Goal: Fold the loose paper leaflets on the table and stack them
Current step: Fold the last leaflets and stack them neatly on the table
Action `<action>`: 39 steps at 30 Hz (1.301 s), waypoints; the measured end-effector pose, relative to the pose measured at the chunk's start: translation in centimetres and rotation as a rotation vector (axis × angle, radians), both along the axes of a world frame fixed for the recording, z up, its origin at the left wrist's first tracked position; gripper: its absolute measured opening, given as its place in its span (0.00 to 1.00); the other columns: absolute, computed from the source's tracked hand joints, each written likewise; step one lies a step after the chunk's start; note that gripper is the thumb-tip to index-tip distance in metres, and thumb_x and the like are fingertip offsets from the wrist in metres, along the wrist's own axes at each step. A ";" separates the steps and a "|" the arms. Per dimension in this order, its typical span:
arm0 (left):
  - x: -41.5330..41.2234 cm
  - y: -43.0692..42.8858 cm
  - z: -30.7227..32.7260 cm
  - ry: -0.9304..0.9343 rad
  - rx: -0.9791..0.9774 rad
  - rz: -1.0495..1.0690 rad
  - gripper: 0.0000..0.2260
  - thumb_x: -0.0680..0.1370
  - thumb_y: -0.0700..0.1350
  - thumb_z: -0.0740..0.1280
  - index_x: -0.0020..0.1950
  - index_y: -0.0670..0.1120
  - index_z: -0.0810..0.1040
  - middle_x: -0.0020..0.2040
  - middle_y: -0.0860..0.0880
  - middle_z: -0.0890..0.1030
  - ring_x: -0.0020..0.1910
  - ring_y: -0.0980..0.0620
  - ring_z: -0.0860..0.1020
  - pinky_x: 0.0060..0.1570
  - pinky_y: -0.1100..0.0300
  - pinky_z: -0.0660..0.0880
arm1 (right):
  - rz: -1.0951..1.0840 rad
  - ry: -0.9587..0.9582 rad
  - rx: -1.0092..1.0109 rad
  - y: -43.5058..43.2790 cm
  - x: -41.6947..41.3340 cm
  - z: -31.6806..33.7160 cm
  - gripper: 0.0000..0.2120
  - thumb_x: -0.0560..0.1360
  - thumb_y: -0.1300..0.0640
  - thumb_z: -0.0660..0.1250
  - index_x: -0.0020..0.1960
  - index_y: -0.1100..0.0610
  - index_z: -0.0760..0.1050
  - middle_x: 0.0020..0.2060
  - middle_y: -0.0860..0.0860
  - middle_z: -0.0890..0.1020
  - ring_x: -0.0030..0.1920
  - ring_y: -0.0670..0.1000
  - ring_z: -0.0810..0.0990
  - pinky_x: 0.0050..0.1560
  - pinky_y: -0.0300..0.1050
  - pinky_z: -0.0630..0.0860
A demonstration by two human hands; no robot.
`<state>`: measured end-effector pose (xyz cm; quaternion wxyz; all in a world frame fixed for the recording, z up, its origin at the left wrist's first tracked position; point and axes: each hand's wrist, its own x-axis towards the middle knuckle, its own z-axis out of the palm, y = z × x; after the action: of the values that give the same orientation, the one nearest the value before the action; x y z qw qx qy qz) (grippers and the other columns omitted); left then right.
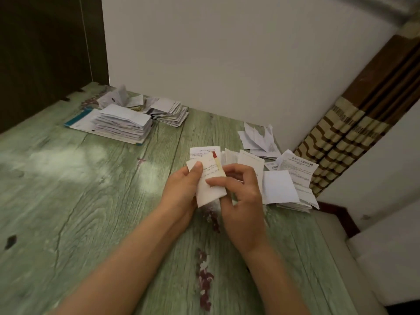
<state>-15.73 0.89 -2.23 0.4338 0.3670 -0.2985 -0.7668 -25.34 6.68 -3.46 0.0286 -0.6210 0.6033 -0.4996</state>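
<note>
White paper, printed, with a red and yellow strip at its top edge: that's the leaflet [204, 194], up off the desk [91, 201] and caught between both hands near the middle of the view. The left hand [181, 189] grips it from the left, thumb pressed flat on the face, fingers curled behind. The right hand [241, 196] pinches its lower right edge between thumb and forefinger, the other fingers curled loose below. The leaflet looks folded over on itself, lower corner rounded and soft. A printed sheet [204, 151] shows just beyond the leaflet's top edge; whether it's part of the leaflet or lies on the desk, I can't tell.

Right of the leaflet, just beside the right hand, sits the loose pile [281, 187]: white sheets overlapping at all angles, some blank side up, some with print showing. Beyond and right of the leaflet, a few crumpled sheets [256, 139] lie against the wall [227, 53].

Far beyond and left of the leaflet, a neat stack [127, 123] of folded paper rests on a blue-edged booklet [79, 122]. A second stack [170, 114] stands just behind it, with some opened sheets [118, 98] fanned up alongside.

Well right of the leaflet, past the loose pile, a rolled mat [354, 133] with brown and cream bands leans at the desk's edge.
</note>
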 end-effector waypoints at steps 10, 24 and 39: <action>-0.5 0.5 -0.3 -0.156 -0.215 0.174 0.08 0.80 0.42 0.61 0.58 0.44 0.76 0.49 0.45 0.83 0.44 0.50 0.82 0.43 0.56 0.80 | -0.036 -0.169 0.173 0.2 2.3 0.4 0.18 0.80 0.54 0.58 0.69 0.54 0.69 0.64 0.44 0.73 0.63 0.34 0.68 0.66 0.29 0.63; 0.6 -0.6 0.4 0.028 -0.056 -0.007 0.05 0.79 0.41 0.63 0.46 0.45 0.77 0.35 0.51 0.84 0.33 0.55 0.82 0.34 0.60 0.79 | -0.448 0.143 0.370 0.1 -3.2 0.3 0.19 0.82 0.61 0.53 0.72 0.58 0.65 0.67 0.55 0.72 0.67 0.56 0.70 0.68 0.53 0.67; 2.9 -1.4 1.6 0.206 0.037 -0.133 0.11 0.80 0.45 0.60 0.55 0.41 0.77 0.38 0.44 0.83 0.35 0.51 0.82 0.34 0.57 0.81 | -0.003 0.559 0.024 -0.3 1.9 -0.5 0.22 0.70 0.65 0.57 0.62 0.60 0.76 0.63 0.58 0.77 0.66 0.60 0.72 0.70 0.57 0.64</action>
<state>-12.79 -0.53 -0.61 0.4033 0.2739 -0.2618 -0.8329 -23.39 6.34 -3.93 -0.1324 -0.7335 0.5944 -0.3019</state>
